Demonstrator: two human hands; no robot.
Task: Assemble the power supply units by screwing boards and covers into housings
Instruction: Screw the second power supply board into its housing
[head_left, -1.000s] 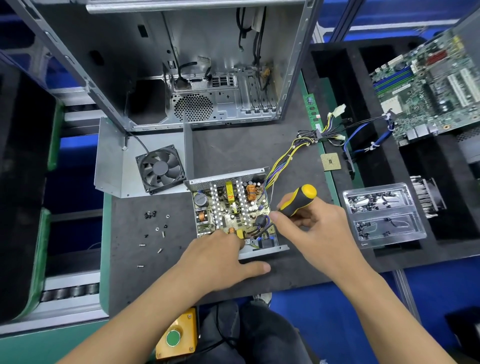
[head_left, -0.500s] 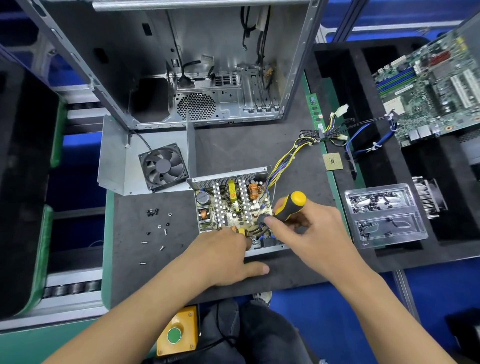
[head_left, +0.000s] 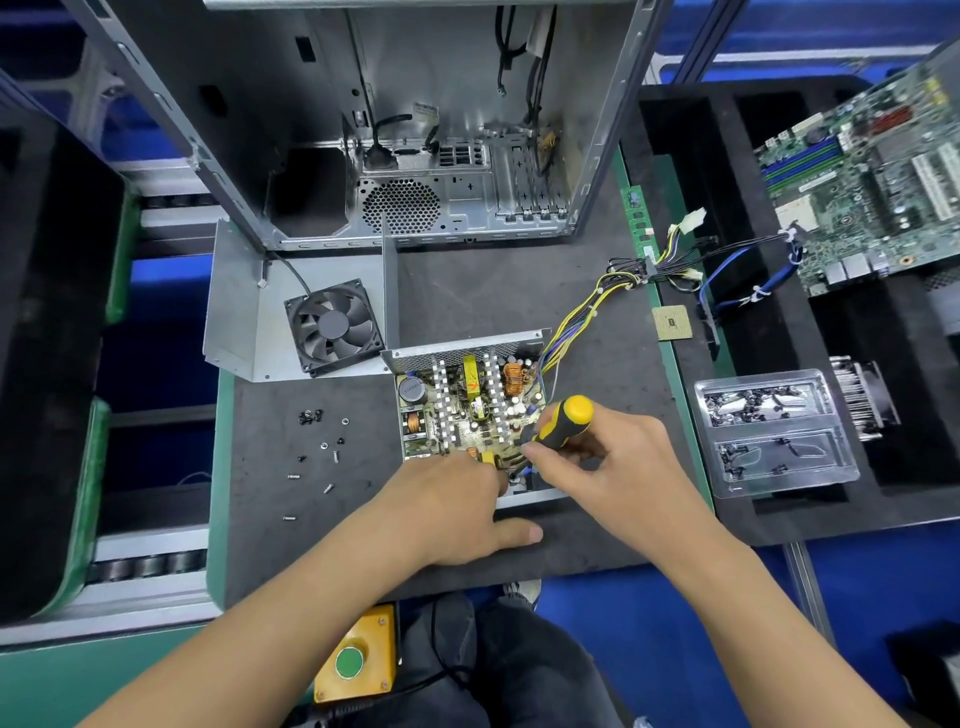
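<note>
An open power supply housing (head_left: 462, 345) with its circuit board (head_left: 470, 405) lies at the middle of the dark mat. My right hand (head_left: 618, 462) grips a yellow and black screwdriver (head_left: 563, 423), whose tip points down at the board's near right corner. My left hand (head_left: 452, 514) rests on the housing's near edge, its fingertips on the board beside the screwdriver tip and its thumb stretched out on the mat. The tip itself is hidden between my hands. A metal cover with a black fan (head_left: 332, 325) lies to the left of the housing.
Several loose screws (head_left: 322, 447) lie on the mat (head_left: 519, 291) to the left. A computer case (head_left: 405, 156) stands behind. A wire bundle (head_left: 597, 296) runs right from the housing. A clear screw tray (head_left: 774, 431), a CPU chip (head_left: 671, 322) and a motherboard (head_left: 872, 176) sit to the right.
My right hand has moved the screwdriver left and down toward the board's near right corner. My left hand has stayed in place on the housing's near edge.
</note>
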